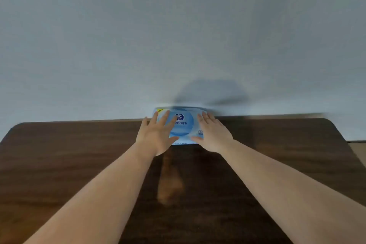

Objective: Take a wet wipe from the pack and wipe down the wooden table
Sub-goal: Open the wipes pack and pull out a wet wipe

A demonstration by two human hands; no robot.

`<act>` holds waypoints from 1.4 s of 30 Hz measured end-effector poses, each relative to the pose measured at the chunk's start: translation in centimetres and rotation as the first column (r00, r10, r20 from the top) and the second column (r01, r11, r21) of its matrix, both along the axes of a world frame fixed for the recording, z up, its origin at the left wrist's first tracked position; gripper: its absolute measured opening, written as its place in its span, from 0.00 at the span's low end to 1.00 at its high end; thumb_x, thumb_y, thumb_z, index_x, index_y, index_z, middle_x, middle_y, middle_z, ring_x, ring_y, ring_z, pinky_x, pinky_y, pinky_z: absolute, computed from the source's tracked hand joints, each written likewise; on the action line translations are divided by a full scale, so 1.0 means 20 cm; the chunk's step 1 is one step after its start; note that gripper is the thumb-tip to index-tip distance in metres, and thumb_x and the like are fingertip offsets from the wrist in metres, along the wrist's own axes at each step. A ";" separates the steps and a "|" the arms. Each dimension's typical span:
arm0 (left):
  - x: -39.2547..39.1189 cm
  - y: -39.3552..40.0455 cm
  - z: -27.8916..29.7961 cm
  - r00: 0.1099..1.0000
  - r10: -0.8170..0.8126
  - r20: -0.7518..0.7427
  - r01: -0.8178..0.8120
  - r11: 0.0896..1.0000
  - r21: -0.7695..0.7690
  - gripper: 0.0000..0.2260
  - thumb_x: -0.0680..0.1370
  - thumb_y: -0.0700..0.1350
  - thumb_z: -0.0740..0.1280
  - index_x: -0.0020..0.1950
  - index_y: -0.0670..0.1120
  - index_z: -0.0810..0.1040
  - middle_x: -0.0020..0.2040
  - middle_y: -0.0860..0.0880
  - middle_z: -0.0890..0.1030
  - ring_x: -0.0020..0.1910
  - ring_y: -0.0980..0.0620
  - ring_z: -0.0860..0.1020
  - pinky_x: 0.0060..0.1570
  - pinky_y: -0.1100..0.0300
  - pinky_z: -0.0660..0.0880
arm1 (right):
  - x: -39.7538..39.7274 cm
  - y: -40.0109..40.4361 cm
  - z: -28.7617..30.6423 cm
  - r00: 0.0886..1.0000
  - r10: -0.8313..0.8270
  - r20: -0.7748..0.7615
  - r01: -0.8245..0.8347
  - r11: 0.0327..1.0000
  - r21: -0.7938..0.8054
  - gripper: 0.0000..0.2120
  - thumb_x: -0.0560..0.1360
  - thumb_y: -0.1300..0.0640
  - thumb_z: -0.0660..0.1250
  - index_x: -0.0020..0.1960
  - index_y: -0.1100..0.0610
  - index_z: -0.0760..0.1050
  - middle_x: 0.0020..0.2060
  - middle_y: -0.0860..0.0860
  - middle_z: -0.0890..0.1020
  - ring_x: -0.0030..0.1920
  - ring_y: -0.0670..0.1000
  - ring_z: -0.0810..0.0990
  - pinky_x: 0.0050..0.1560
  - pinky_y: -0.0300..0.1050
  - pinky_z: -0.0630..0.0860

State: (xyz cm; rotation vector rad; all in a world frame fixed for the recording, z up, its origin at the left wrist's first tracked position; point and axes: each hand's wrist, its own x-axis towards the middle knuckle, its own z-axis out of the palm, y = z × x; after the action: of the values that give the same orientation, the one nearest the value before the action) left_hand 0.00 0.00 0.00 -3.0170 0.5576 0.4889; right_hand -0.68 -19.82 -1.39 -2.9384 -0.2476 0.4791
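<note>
Where the wooden table (79,164) meets the wall, both hands flat on the wipe pack (183,125), fingers (165,118) spread.

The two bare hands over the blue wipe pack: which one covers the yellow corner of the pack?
The left hand. Its fingers reach the yellow corner of the blue plastic wet wipe pack; the right hand lies on the opposite end.

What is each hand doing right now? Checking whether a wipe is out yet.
Left hand: open, fingers spread, on the wet wipe pack, holding nothing.
Right hand: open, flat on the pack, holding nothing.
No wipe visible yet.
</note>
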 end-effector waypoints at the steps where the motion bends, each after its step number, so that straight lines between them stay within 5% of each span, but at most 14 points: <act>1: 0.02 -0.01 -0.03 1.000 -0.002 0.005 0.002 1.000 0.004 0.30 0.79 0.64 0.50 0.77 0.58 0.42 0.79 0.52 0.41 0.77 0.44 0.43 0.73 0.43 0.49 | 0.02 0.00 -0.02 1.000 -0.010 -0.020 0.010 1.000 0.006 0.41 0.77 0.38 0.58 0.78 0.57 0.40 0.78 0.55 0.45 0.77 0.54 0.43 0.75 0.52 0.47; 9: 0.14 -0.03 -0.15 0.992 -0.029 0.121 0.037 0.997 -0.065 0.32 0.78 0.64 0.53 0.78 0.51 0.51 0.79 0.48 0.52 0.77 0.47 0.48 0.72 0.47 0.51 | 0.07 0.00 -0.12 0.996 -0.032 -0.077 0.043 0.989 0.142 0.43 0.77 0.38 0.58 0.77 0.59 0.40 0.78 0.55 0.44 0.77 0.52 0.43 0.75 0.50 0.46; 18: 0.17 -0.01 -0.14 0.996 -0.033 0.089 0.052 0.975 -0.218 0.30 0.78 0.61 0.57 0.76 0.48 0.60 0.77 0.46 0.60 0.76 0.46 0.56 0.72 0.54 0.55 | 0.07 0.00 -0.15 0.996 -0.044 -0.079 0.056 0.986 0.156 0.41 0.78 0.38 0.55 0.77 0.59 0.39 0.78 0.54 0.44 0.77 0.50 0.43 0.75 0.47 0.45; 21: 0.20 -0.05 -0.08 0.984 0.175 0.007 -0.156 0.893 -0.422 0.25 0.79 0.59 0.57 0.70 0.47 0.69 0.69 0.47 0.72 0.68 0.46 0.69 0.63 0.55 0.66 | 0.07 0.01 -0.14 0.994 -0.042 -0.100 0.056 0.988 0.142 0.41 0.78 0.38 0.55 0.77 0.58 0.39 0.78 0.53 0.43 0.77 0.50 0.43 0.75 0.46 0.45; 24: 0.24 -0.09 0.00 0.912 0.409 0.028 -0.325 0.764 -0.557 0.25 0.78 0.60 0.60 0.67 0.44 0.66 0.61 0.45 0.73 0.55 0.42 0.76 0.53 0.50 0.71 | 0.06 0.02 -0.13 0.994 -0.041 -0.103 0.054 0.991 0.125 0.41 0.78 0.38 0.55 0.77 0.59 0.39 0.78 0.53 0.43 0.77 0.50 0.43 0.74 0.45 0.44; 27: 0.22 -0.11 0.01 0.808 0.585 0.064 -0.455 0.690 -0.563 0.21 0.76 0.61 0.63 0.50 0.43 0.68 0.41 0.48 0.74 0.40 0.43 0.76 0.38 0.54 0.68 | 0.07 0.02 -0.11 0.994 -0.033 -0.103 0.043 0.994 0.100 0.41 0.78 0.39 0.56 0.78 0.59 0.40 0.78 0.53 0.45 0.77 0.51 0.45 0.74 0.46 0.47; 29: 0.20 -0.12 -0.04 0.815 0.579 0.005 -0.495 0.701 -0.513 0.19 0.76 0.62 0.63 0.47 0.45 0.70 0.38 0.50 0.76 0.42 0.44 0.77 0.38 0.56 0.67 | 0.07 0.01 -0.09 0.996 -0.017 -0.092 0.026 0.996 0.090 0.39 0.78 0.40 0.58 0.78 0.59 0.43 0.78 0.53 0.48 0.77 0.51 0.49 0.74 0.48 0.51; 32: 0.16 -0.11 -0.08 0.892 0.450 -0.035 -0.390 0.729 -0.563 0.29 0.69 0.63 0.70 0.64 0.49 0.71 0.57 0.52 0.77 0.56 0.48 0.76 0.49 0.55 0.71 | 0.07 -0.01 -0.07 1.000 -0.015 -0.021 0.017 0.995 0.100 0.30 0.79 0.44 0.58 0.74 0.58 0.59 0.74 0.53 0.64 0.72 0.54 0.65 0.68 0.51 0.66; 35: 0.12 -0.11 -0.12 0.927 0.373 0.043 -0.294 0.791 -0.536 0.32 0.68 0.60 0.73 0.67 0.49 0.68 0.61 0.51 0.74 0.57 0.47 0.75 0.48 0.54 0.72 | 0.07 -0.03 -0.05 0.985 -0.028 0.173 0.008 0.993 0.116 0.13 0.79 0.52 0.54 0.52 0.56 0.75 0.49 0.51 0.80 0.52 0.55 0.79 0.42 0.47 0.74; 39: 0.15 -0.12 -0.10 0.848 0.528 0.048 -0.375 0.661 -0.650 0.08 0.78 0.47 0.62 0.47 0.43 0.75 0.44 0.48 0.75 0.43 0.44 0.74 0.37 0.58 0.64 | 0.09 0.01 -0.05 0.962 -0.033 0.272 0.004 0.994 0.108 0.14 0.79 0.51 0.58 0.57 0.57 0.78 0.52 0.53 0.79 0.56 0.57 0.75 0.49 0.49 0.73; 42: 0.16 -0.06 -0.10 0.802 0.598 -0.016 -0.418 0.540 -0.730 0.12 0.77 0.43 0.62 0.34 0.44 0.69 0.30 0.49 0.70 0.35 0.46 0.69 0.32 0.59 0.59 | 0.13 0.10 -0.04 0.977 -0.061 0.203 0.023 0.983 0.184 0.17 0.79 0.48 0.60 0.64 0.56 0.74 0.57 0.54 0.76 0.60 0.56 0.72 0.55 0.50 0.72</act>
State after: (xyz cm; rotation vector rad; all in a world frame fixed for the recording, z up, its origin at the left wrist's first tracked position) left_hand 3.23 -1.17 -1.94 -3.9035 -0.2946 -0.1748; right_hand 1.84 -17.85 -2.28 -2.8070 -0.2394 0.1335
